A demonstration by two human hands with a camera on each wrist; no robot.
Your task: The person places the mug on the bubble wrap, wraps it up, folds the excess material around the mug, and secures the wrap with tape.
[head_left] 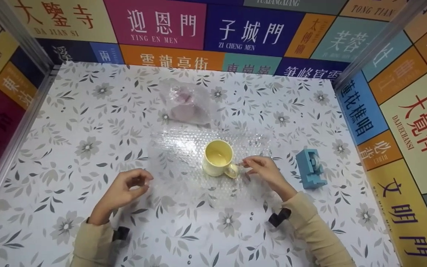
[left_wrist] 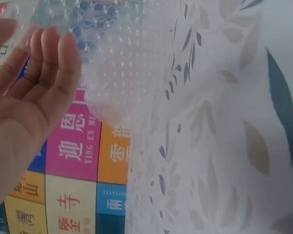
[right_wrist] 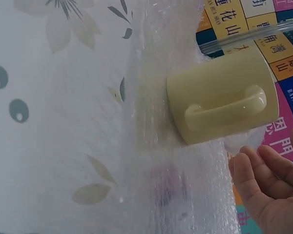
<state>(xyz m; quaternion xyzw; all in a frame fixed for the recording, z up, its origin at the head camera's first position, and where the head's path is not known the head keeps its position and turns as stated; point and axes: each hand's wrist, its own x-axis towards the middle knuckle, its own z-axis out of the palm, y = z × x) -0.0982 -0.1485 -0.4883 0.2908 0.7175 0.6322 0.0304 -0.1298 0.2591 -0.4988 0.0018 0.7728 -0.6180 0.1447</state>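
A pale yellow mug (head_left: 217, 159) stands upright on a sheet of clear bubble wrap (head_left: 180, 163) in the head view, its handle pointing to the lower right. My right hand (head_left: 265, 170) hovers just right of the handle, fingers loosely bent and nothing held. The right wrist view has the mug (right_wrist: 224, 100) side-on, with the fingers of the right hand (right_wrist: 268, 185) apart from it. Beside the left edge of the wrap is my left hand (head_left: 126, 189), its fingers loosely curved with a gap to the thumb. In the left wrist view the left hand (left_wrist: 34, 87) holds nothing.
A pink object in a bubble-wrap bag (head_left: 188, 105) lies behind the mug. To the right of the right hand sits a blue tape dispenser (head_left: 311, 168). Panels with printed lettering (head_left: 158, 24) enclose the back and sides of the flower-patterned table (head_left: 98, 148).
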